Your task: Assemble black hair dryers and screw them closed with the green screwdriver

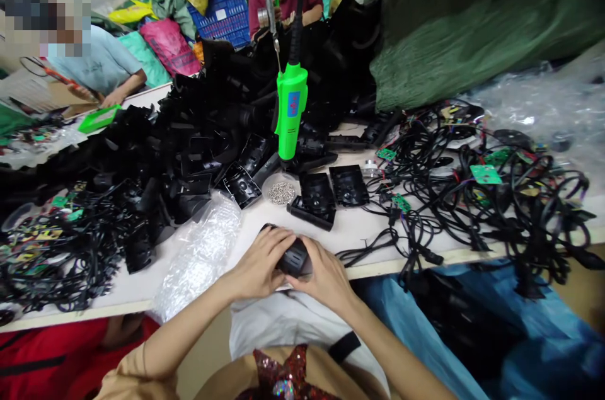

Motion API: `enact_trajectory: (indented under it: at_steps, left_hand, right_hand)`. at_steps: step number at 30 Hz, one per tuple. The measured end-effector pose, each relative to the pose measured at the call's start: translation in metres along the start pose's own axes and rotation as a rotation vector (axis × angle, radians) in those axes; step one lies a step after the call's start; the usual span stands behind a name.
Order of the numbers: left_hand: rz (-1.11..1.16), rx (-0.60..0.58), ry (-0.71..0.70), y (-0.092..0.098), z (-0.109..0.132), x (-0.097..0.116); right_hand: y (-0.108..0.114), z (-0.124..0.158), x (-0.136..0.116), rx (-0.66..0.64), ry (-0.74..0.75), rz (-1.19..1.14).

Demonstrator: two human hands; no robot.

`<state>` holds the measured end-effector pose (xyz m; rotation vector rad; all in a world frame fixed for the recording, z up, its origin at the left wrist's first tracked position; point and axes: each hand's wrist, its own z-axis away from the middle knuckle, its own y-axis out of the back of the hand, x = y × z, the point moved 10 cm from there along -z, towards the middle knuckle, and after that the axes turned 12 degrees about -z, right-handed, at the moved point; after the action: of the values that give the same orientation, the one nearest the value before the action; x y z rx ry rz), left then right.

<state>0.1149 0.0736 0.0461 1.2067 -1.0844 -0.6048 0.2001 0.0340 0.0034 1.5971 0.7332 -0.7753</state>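
Observation:
Near the table's front edge, my left hand [261, 261] and my right hand [325, 271] are wrapped round a black plastic housing [293, 259] with slots on its facing side. My fingers cover much of it. Just beyond lie black plastic half shells [317, 194], one more shell [348, 186] beside them, and a small clear dish of silver screws [281, 193]. Above the dish hangs a bright green electric screwdriver [291, 111], tip down, touched by neither hand.
Black plastic parts [227, 94] are heaped across the back. Black cables with green circuit boards [486, 174] tangle on the right, more cables [61, 261] on the left. Bubble wrap [201, 255] lies left of my hands. Two people [97, 63] sit beyond; blue bags [401, 318] are below right.

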Motion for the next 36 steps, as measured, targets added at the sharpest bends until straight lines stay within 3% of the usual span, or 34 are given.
enact_trajectory:
  at_steps: [3, 6, 8, 11, 16, 23, 26, 32, 36]
  left_hand:
    - [0.419, 0.155, 0.284, 0.010, 0.016, -0.046]
    - [0.683, 0.126, 0.474, -0.013, 0.025, -0.069]
    - [0.705, 0.106, 0.470, -0.023, 0.024, -0.064]
    - [0.708, 0.208, 0.438, -0.017, 0.021, -0.055]
    - [0.690, 0.290, 0.335, -0.004, 0.021, -0.040]
    - [0.736, 0.166, 0.372, -0.015, 0.023, -0.044]
    - [0.741, 0.206, 0.394, -0.014, 0.025, -0.045]
    - [0.736, 0.228, 0.351, -0.011, 0.023, -0.038]
    - [0.715, 0.281, 0.403, -0.006, 0.024, -0.039]
  right_hand:
    - [0.003, 0.005, -0.003, 0.023, 0.080, 0.003]
    - [0.004, 0.011, -0.008, 0.036, 0.183, 0.028]
    - [0.004, 0.014, -0.008, 0.043, 0.217, 0.032]
    - [0.000, 0.014, -0.002, -0.034, 0.188, -0.026]
    - [-0.008, 0.010, 0.020, -0.238, -0.064, -0.157]
    - [-0.007, 0.002, 0.020, -0.264, -0.193, -0.269]
    - [-0.009, 0.002, 0.022, -0.312, -0.232, -0.295]
    - [-0.008, -0.003, 0.016, -0.329, -0.155, -0.356]
    - [-0.010, -0.004, 0.009, -0.340, -0.090, -0.399]
